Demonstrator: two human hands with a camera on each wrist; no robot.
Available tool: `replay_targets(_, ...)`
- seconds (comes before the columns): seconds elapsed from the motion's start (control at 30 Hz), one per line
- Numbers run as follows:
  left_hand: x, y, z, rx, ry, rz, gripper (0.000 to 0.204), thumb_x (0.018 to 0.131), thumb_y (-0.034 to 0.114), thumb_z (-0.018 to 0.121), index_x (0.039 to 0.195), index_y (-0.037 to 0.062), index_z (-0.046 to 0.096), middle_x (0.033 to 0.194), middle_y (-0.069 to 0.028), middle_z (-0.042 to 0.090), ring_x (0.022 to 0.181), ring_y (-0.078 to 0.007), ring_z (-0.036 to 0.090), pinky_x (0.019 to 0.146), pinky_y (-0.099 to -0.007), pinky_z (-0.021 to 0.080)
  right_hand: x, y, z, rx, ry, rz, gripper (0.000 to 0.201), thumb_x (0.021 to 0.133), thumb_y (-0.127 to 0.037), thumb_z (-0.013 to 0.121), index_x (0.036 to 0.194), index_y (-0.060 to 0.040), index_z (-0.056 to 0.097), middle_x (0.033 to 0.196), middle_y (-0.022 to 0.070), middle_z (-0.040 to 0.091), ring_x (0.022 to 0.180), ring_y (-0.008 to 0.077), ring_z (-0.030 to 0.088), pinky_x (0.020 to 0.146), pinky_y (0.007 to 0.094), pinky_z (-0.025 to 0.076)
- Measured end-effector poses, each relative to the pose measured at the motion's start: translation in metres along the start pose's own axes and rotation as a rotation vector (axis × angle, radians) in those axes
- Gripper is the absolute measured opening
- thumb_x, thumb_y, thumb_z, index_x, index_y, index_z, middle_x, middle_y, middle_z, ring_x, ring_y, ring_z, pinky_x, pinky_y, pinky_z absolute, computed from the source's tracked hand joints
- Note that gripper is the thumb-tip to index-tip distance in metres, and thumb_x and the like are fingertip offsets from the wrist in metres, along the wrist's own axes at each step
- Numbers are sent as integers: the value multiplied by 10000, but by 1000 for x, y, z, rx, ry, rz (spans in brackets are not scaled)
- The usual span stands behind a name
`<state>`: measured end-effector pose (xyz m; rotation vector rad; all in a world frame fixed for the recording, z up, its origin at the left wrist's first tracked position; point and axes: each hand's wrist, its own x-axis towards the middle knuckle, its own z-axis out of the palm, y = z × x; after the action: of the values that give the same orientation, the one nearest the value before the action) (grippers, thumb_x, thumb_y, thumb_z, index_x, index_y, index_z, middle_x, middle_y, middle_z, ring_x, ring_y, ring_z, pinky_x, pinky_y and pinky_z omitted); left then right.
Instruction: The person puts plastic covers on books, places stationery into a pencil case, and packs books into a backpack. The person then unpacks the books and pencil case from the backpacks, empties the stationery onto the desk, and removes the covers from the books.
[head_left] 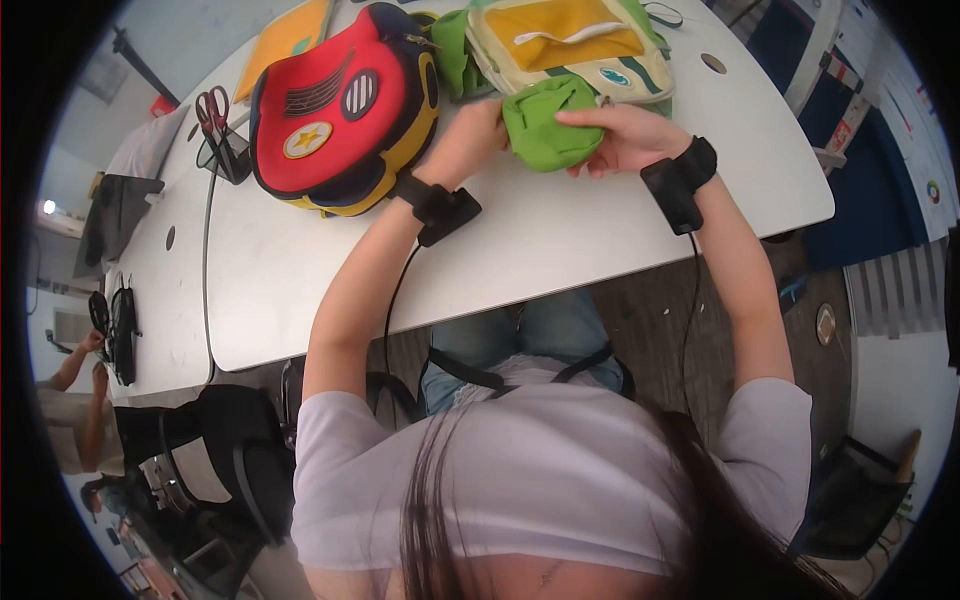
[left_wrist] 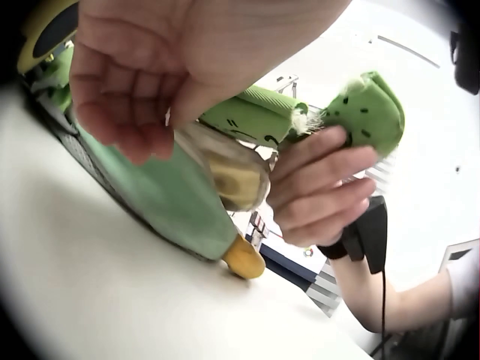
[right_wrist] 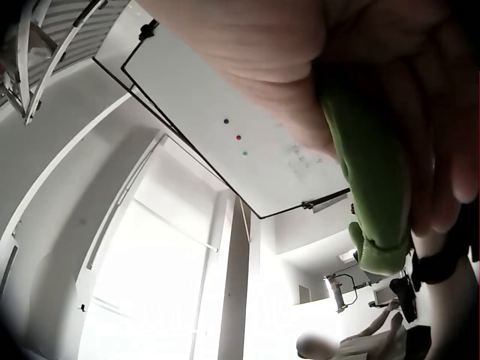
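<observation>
A small green fabric pouch point(head_left: 552, 125) is held between both hands above the white table. Dark dashes and a tuft of white fluff show on the pouch point(left_wrist: 367, 112) in the left wrist view. My right hand point(head_left: 640, 138) grips its right side, thumb on top and fingers underneath. At its left edge my left hand point(head_left: 468, 145) pinches the fabric with curled fingers; part of that contact is hidden behind the thumb in the left wrist view. Just behind the pouch lies a cream and green backpack point(head_left: 590, 78) with a yellow pocket.
A red, navy and yellow backpack point(head_left: 340, 110) stands left of the left hand. Beyond it are scissors point(head_left: 212, 108) in a mesh pen holder point(head_left: 228, 160) and an orange folder point(head_left: 280, 50). The table's point(head_left: 480, 260) front edge runs before the lap. Another person point(head_left: 85, 400) is at far left.
</observation>
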<state>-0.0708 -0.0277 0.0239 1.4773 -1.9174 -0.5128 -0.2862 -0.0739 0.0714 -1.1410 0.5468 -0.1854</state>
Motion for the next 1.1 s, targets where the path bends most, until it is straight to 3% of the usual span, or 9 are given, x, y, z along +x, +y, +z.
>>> replay_targets(0.17, -4, 5, 7, -203, -53, -128, 243, 884, 182, 419, 861, -7, 570, 626, -20, 554, 582, -95, 525, 553, -244, 427, 8, -41, 9, 172, 24, -219, 267, 872, -276, 533, 1034, -64, 541, 888, 44, 606, 728, 128, 585, 571, 251, 470)
replay_targets(0.33, 0, 13, 8, -262, -2, -139, 290, 902, 226, 412, 824, -4, 571, 629, -23, 561, 577, -94, 527, 547, -239, 422, 55, -55, -30, 432, 14, -381, 623, 881, -477, 409, 1224, 42, 372, 1142, 224, 490, 1010, 378, 520, 889, 440, 436)
replay_targets(0.4, 1, 10, 7, -182, 55, -112, 295, 895, 241, 427, 807, 0, 573, 614, -37, 558, 559, -116, 528, 546, -262, 422, 59, -41, -33, 417, 104, -377, 453, 877, -367, 482, 1126, 11, 473, 1025, 176, 553, 919, 323, 564, 798, 372, 474)
replay_targets(0.47, -1, 10, 5, -80, 103, -90, 295, 888, 249, 435, 810, 2, 577, 606, -59, 557, 553, -151, 535, 550, -284, 425, 61, -23, -34, -345, 316, -609, 257, 873, -288, 528, 992, -63, 564, 813, 16, 586, 703, 98, 567, 542, 207, 450)
replay_targets(0.63, 5, 15, 9, 93, 196, -19, 293, 868, 270, 459, 821, 10, 585, 596, -123, 557, 554, -259, 546, 556, -345, 427, 34, 16, 9, -1056, 469, -638, 208, 750, -98, 640, 926, -48, 540, 719, 2, 549, 650, 81, 529, 579, 230, 435)
replay_targets(0.77, 10, 27, 8, 144, 186, 22, 297, 863, 283, 468, 823, 14, 586, 594, -123, 556, 565, -286, 546, 549, -352, 426, 53, 22, 9, -1160, 697, -774, 229, 702, -104, 634, 866, -33, 491, 656, 103, 579, 617, 270, 579, 560, 348, 448)
replay_targets(0.93, 9, 34, -4, 177, 108, 8, 210, 829, 217, 491, 869, 39, 596, 739, -137, 607, 682, -324, 585, 610, -380, 468, 66, 28, 3, -1249, 812, -826, 170, 738, -111, 607, 832, -7, 510, 700, 142, 606, 668, 293, 602, 583, 369, 458)
replay_targets(1.0, 12, 19, -2, -28, 304, 243, 142, 832, 127, 520, 939, 44, 558, 816, -85, 583, 705, -246, 559, 628, -327, 456, 65, 27, 5, -1222, 820, -797, 152, 749, -114, 600, 804, 6, 525, 704, 152, 609, 681, 296, 607, 592, 371, 462)
replay_targets(1.1, 23, -4, -6, 299, 278, 469, 224, 748, 53, 595, 966, 60, 542, 943, -59, 560, 842, -255, 532, 688, -325, 462, 60, 27, 11, -1049, 807, -738, 143, 750, -117, 605, 749, 21, 567, 670, 163, 603, 652, 301, 602, 597, 362, 467)
